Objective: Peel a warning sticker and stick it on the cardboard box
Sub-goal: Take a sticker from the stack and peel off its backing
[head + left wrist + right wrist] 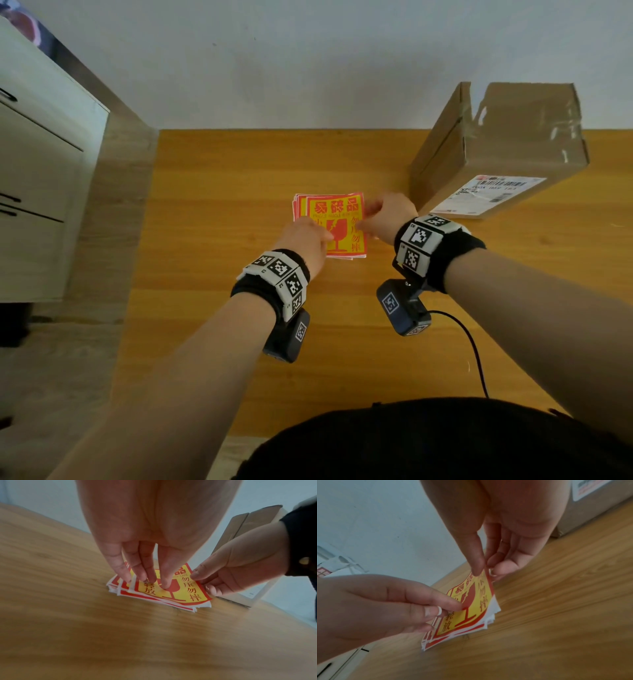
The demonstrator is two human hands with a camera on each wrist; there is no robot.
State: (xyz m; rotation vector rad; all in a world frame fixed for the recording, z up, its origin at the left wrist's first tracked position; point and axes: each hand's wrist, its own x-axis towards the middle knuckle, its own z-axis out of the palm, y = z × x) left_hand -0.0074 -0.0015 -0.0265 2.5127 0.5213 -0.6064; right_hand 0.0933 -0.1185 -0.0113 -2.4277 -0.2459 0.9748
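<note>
— Warning sticker (337,219): where?
— On top of a small stack of stickers (154,600), flat on the desk (239,325), about mid-desk. Right edge lifted and curling up off the white backing, as seen from the right wrist.

— Held by what?
— Right hand (387,214) at that right edge, thumb and forefinger pinching the raised border. Left hand (303,236) over the near-left part, straight fingertips (149,579) pressing down on the printed face to pin the stack. Not curled round anything there.

— Which way from the hand to the target?
— Cardboard box (507,150) to the far right of the stack, well apart from the sticker, close behind the right hand. Right hand clearly the nearer one. Shipping label (486,195) already on the near part of the box top; bare brown surface and tape beyond it.

— So the coming move?
— Probably peeling leftward across the sheet, away from the pinched edge, then carrying right and far toward the box. Backing likely to lift too unless kept pinned.
</note>
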